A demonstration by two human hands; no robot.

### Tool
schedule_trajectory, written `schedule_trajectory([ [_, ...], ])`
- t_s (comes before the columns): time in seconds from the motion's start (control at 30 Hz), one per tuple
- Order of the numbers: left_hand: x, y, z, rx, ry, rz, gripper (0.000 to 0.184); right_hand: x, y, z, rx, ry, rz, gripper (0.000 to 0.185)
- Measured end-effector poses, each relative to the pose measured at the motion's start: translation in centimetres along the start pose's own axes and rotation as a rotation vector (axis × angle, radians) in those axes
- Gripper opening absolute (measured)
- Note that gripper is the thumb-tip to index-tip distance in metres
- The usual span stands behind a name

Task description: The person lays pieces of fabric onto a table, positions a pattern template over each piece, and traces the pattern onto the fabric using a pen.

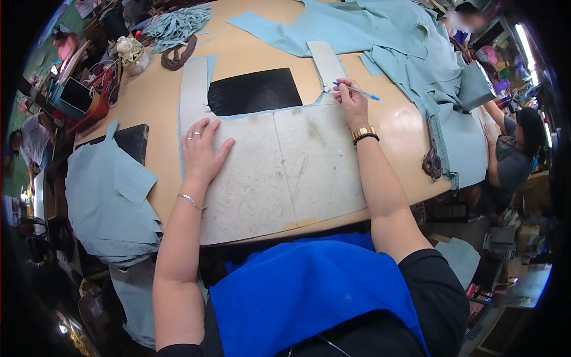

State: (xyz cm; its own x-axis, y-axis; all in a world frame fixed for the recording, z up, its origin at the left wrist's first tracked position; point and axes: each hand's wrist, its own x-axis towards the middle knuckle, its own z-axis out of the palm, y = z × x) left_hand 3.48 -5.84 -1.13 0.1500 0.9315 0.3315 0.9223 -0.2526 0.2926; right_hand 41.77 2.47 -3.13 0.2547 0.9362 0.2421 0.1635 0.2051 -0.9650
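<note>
A large grey-white pattern template (256,172) with two upright straps lies on a piece of light blue material (212,66), whose edge shows around it. My left hand (203,149) rests flat on the template's left part, fingers spread. My right hand (353,104) grips a blue-capped clear pen (364,93) near the base of the right strap, along the template's inner curve. A black sheet (256,91) lies on the table in the gap between the straps.
Blue material (386,35) is heaped across the back and right of the table (404,143). Cut pieces (107,184) are stacked at left, thin strips (178,27) at the back left. A red basket (104,98) stands beyond the left edge. A person (517,149) works at right.
</note>
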Motion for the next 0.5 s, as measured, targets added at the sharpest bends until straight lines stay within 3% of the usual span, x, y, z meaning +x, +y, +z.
schedule_trajectory([
  [0.5,0.43,0.01,-0.11,-0.025,0.003,0.010,0.054,0.09,-0.87,0.15,-0.008,0.015,0.025,0.022],
])
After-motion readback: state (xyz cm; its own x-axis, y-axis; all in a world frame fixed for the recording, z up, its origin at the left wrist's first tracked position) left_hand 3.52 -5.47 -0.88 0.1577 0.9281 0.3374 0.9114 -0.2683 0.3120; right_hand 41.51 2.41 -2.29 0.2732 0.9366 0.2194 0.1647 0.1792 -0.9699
